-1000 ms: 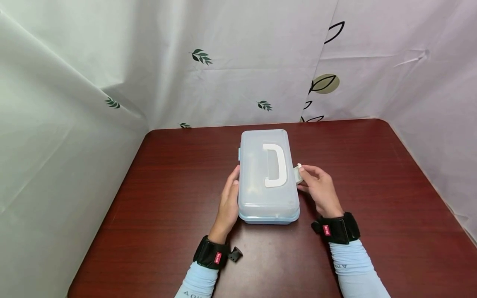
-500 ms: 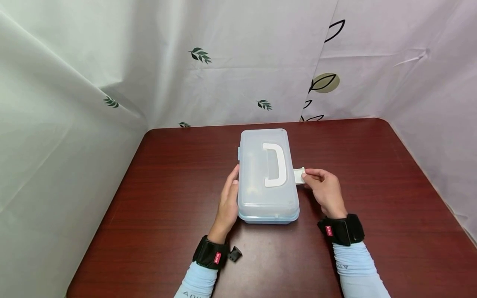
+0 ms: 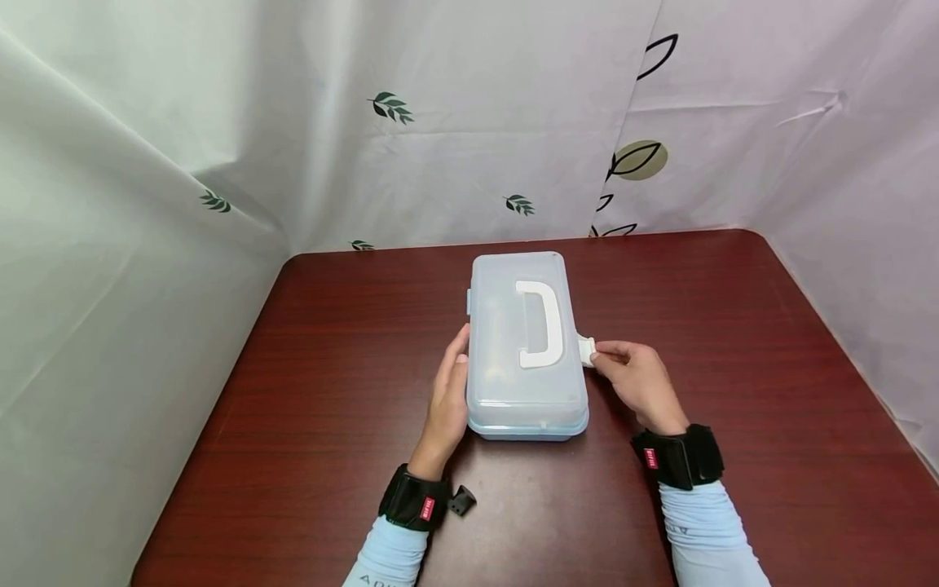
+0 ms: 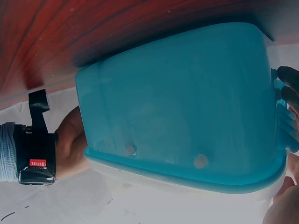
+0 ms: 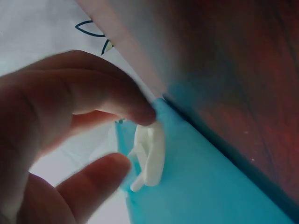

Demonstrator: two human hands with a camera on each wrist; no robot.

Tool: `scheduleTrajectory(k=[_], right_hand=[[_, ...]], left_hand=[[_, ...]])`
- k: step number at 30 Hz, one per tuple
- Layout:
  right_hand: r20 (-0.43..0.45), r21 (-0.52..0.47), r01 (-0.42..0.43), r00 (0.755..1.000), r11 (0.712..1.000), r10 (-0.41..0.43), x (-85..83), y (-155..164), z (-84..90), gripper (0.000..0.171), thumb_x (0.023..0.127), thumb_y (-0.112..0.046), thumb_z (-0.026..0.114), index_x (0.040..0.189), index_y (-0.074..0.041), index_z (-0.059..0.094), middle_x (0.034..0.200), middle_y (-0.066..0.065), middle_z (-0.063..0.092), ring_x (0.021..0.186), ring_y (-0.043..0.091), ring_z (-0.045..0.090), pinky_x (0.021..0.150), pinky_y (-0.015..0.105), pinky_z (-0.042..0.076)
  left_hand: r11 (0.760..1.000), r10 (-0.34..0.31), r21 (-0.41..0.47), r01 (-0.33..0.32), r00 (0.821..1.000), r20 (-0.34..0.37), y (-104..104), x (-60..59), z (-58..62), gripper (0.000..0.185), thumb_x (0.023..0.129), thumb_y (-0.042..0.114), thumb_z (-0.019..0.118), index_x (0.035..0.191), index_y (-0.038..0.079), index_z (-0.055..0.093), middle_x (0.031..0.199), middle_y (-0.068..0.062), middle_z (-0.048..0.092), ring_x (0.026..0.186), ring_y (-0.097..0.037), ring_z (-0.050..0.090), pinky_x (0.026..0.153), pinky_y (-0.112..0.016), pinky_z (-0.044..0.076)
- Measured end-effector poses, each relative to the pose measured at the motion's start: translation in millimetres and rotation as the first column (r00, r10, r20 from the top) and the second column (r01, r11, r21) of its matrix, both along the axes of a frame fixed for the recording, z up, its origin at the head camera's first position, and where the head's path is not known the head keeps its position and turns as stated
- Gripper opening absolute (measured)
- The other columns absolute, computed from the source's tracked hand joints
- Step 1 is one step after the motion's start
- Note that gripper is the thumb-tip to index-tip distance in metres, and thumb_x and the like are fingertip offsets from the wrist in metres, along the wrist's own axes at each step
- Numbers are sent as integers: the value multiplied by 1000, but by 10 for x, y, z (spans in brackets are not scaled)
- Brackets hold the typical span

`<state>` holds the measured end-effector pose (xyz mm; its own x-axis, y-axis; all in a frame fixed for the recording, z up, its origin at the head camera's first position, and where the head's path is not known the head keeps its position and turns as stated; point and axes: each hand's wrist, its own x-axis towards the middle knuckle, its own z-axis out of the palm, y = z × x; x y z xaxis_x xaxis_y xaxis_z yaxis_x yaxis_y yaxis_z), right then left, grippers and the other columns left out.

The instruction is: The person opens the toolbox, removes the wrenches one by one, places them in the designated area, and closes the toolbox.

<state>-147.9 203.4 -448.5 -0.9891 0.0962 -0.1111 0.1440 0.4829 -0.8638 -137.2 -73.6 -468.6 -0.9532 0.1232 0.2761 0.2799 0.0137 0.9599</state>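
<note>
Wrist bands: your black wrist bands (image 3: pixel 415 499) sit nearest the camera, each carrying a camera on a pale blue sleeve; a small black clip (image 3: pixel 462 499) lies on the table just beside the left one.

Left hand: your left hand (image 3: pixel 449 398) lies flat against the box's left long side, fingers straight and together, gripping nothing. I judge it is there as a brace, so the box cannot slide away from the pull on the opposite side.

Right hand: your right hand (image 3: pixel 637 383) pinches the white latch (image 3: pixel 585 350) between thumb and forefinger. In the right wrist view the fingertips (image 5: pixel 140 111) close on the latch (image 5: pixel 150 156) from either side, and it stands out from the box wall rather than flat against it; whether it has fully let go of the lid rim is hard to tell from that blurred view.

Box: the translucent blue box (image 3: pixel 526 345) rests lengthwise on the middle of the table, lid down, its white carry handle (image 3: pixel 543 323) folded flat on top. Seen from the left wrist, its blue wall (image 4: pixel 182 102) fills the frame, with your right wrist behind it.

Table: the dark red wooden table (image 3: pixel 734 326) bears the box alone in its middle.

Backdrop: a pale curtain printed with leaves (image 3: pixel 389 108) closes off the far and side edges.
</note>
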Motion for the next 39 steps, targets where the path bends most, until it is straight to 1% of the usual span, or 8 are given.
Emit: scheduleTrajectory(k=[6,12,16,20,23,26,32,39], right_hand=[[51,-42,-144,988,989,146,15,-89,-5,41,103,-23,64,129,7,67,125,20,70,112,27,63,85,26,51],[52,-26,-144,988,989,145,17,-103,-17,40,102,-24,65,128,6,69,123,18,71,108,24,63,83,26,50],[57,-27,-141,988,990,143,17,-92,-25,39,102,-24,65,129,4,69,121,17,72,106,24,63,82,26,51],[56,-29,-141,988,990,142,17,-83,-24,39,102,-24,64,129,5,68,119,17,72,104,24,63,81,27,51],[55,-26,-141,988,990,143,14,-83,-19,39,102,-24,64,128,5,68,120,17,72,104,24,63,81,27,51],[51,-27,-141,988,990,143,18,-90,-10,40,102,-25,65,128,6,68,120,18,72,104,25,63,81,27,51],[41,-22,-137,990,990,137,24,-103,7,40,102,-24,65,127,7,69,121,19,71,105,25,62,82,28,50],[40,-12,-135,990,991,135,21,-96,8,40,102,-25,65,126,6,70,124,18,70,107,24,60,84,27,48]], left_hand=[[1000,2,-13,-2,1000,-1,-5,-1,-1,48,115,27,30,162,15,33,166,2,34,152,-16,31,122,-48,28],[998,60,-29,-60,998,-4,-9,15,25,47,115,23,36,160,12,38,164,1,39,151,-17,35,122,-45,29],[992,113,-42,-117,989,-94,-36,51,71,48,110,14,49,157,6,43,163,-2,40,150,-19,37,121,-42,32],[987,87,-101,-122,951,-296,-74,78,130,56,101,19,66,153,5,50,163,-9,41,151,-26,36,120,-42,35],[975,17,-195,-110,903,-429,-85,96,163,67,94,39,75,149,5,55,160,-16,43,152,-35,33,121,-45,33],[949,-87,-304,-80,863,-498,-80,115,177,85,83,53,84,147,4,57,160,-21,42,153,-43,27,123,-52,28],[887,-208,-459,-47,847,-489,-59,115,137,108,57,34,103,149,6,55,165,-20,34,155,-43,20,123,-59,23],[897,-187,-436,-73,831,-523,-45,93,124,94,61,22,102,143,2,61,157,-18,47,152,-43,28,119,-53,35]])
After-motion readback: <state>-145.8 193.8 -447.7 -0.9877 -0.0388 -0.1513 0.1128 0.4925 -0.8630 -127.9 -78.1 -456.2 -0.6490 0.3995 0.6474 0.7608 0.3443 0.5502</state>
